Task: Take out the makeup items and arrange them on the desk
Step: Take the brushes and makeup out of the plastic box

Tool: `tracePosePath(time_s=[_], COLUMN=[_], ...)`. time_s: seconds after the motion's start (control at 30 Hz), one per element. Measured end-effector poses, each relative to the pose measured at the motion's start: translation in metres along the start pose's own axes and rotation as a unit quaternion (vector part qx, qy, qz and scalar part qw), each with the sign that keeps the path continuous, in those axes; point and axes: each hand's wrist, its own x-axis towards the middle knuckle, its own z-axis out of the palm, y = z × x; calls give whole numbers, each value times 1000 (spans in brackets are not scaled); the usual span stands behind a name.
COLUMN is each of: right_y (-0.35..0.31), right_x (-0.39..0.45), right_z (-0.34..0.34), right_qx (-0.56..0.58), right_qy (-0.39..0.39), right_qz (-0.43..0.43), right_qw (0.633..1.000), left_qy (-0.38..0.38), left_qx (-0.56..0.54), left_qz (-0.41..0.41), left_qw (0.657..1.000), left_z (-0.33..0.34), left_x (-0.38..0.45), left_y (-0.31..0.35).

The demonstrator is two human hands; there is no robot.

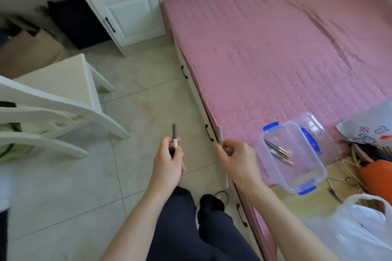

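The left hand (169, 155) grips one pencil (174, 133); the right hand (235, 159) holds another pencil (220, 134). One clear box (297, 178) on the bed (275, 48) holds about three brushes (280, 152).

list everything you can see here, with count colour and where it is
plastic box: 1, clear with blue clips, on the bed's near edge
makeup brushes: a few, dark handles and pale tips, inside the box
box lid: 1, clear, behind the box
bed cover: 1, pink, right half of view
chair: 1, white, left
cabinet: 1, white with black handles, top centre
plastic bag: 1, white, bottom right
printed bag: 1, white with coloured drawings, right edge
pencil: 1, grey-brown, held upright in the left hand
second pencil: 1, grey-brown, in the right hand
left hand: fingers gripping a pencil
right hand: fingers gripping a pencil
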Motion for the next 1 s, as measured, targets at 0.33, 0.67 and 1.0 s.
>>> tracePosePath(time_s=[0.33, 0.67, 1.0], right_y=[-95, -167, -213], right_x=[19, 73, 183], right_z=[90, 150, 150], right_qx=[-20, -23, -13], right_qy=[-56, -64, -94], right_qz=[-30, -64, -51], right_qw=[998, 996, 994], left_qy=[67, 111, 128], left_qx=[-5, -24, -52], left_qz=[4, -24, -28], left_qw=[998, 993, 990], left_z=[-127, -202, -198], left_x=[46, 104, 207], left_y=[-14, -15, 48])
